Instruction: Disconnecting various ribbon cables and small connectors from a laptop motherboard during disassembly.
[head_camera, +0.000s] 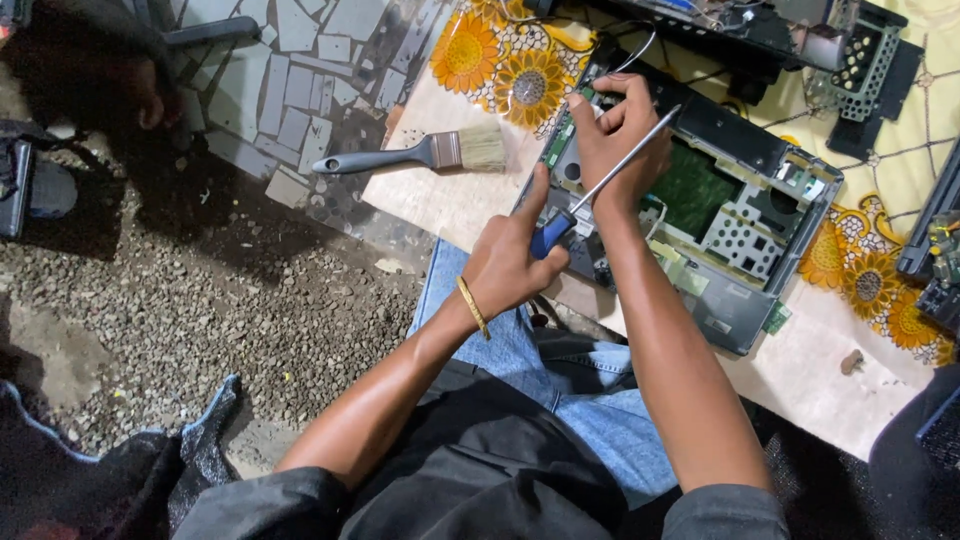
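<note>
Head view: the left hand (510, 262) has its fingers clamped on the blue handle of a screwdriver (590, 195), whose thin metal shaft slants up to the right over the right wrist. The right hand (615, 135) rests on the far left corner of an opened laptop base (745, 215), fingers bent together and pressing on its parts; whether they pinch anything I cannot tell. The base is a dark, angular shell showing a green board and perforated metal plates, lying on the table (440, 195) near its front edge. A brush (420, 153) with pale bristles lies just left, with bare table around it. Rough gravel floor (200, 300) spreads beyond the left edge.
</note>
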